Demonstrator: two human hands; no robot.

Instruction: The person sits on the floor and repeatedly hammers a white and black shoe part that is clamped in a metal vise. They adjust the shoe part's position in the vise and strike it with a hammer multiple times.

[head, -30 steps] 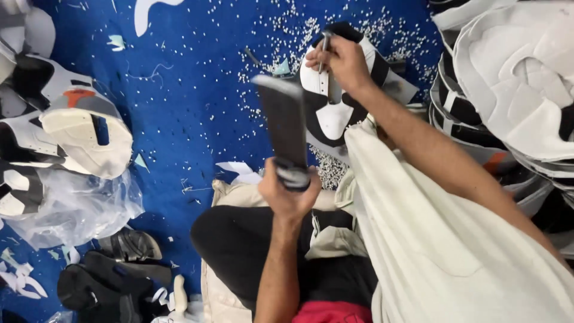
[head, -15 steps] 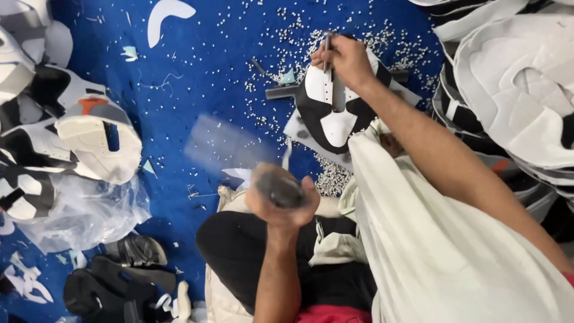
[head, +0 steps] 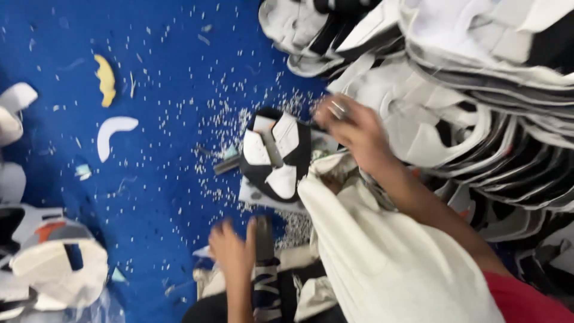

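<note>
Here, left hand (head: 234,251) by dark tool (head: 263,239), right hand (head: 353,128) at stacked shoe uppers (head: 478,101)

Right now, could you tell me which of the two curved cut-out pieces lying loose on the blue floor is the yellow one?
The upper one is yellow. The other crescent, just below it, is white and nearer the left hand.

— How is the light?
— Bright and even, falling from above; the blue floor (head: 149,78) reads saturated, with only soft, faint shadows under the scraps

— Any glare?
— The stacked white pieces (head: 478,78) far right look washed out, detail lost in the palest parts

— Sharpness?
— Poor. Motion blur smears the whole frame; the right hand (head: 353,128) and the left hand (head: 233,251) are both soft, fingers indistinct, and the near left corner is hazy
</note>
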